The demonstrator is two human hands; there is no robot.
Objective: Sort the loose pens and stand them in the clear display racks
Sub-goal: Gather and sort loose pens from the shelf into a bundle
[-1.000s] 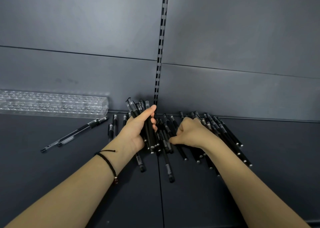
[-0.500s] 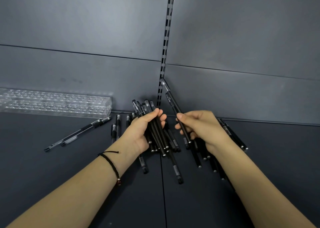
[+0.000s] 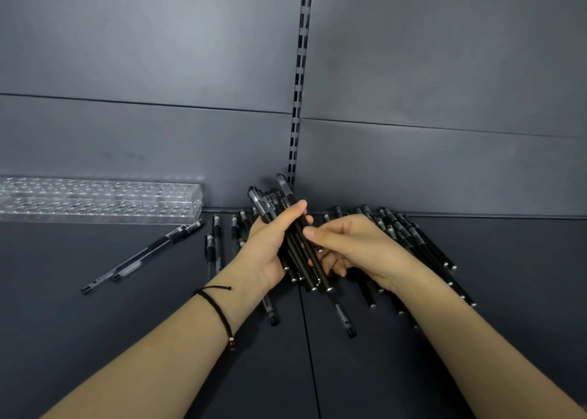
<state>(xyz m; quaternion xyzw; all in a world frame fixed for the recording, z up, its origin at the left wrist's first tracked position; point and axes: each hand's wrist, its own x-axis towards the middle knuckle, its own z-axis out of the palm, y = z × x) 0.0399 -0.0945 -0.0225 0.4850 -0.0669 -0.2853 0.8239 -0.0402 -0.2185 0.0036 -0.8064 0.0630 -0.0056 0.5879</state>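
Pen bundle (image 3: 295, 250) is hanging over the loose pens (image 3: 422, 247) mid-shelf. L hand (image 3: 270, 250) is gripping it, R hand (image 3: 349, 244) pinching its edge. Racks (image 3: 95, 199) are lying well apart, far left. Risk, imo: thick bundle + slack grip, so pens could be sliding out.

Dark shelf (image 3: 95, 339), slotted upright (image 3: 298, 100), grey back panels (image 3: 143, 53)

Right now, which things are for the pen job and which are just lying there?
For the job: bundle of pens, held by left hand and right hand; loose pens heaped on the shelf; two pens lying apart; clear racks.
Just there: black wrist cord; slotted wall strip; grey wall panels.
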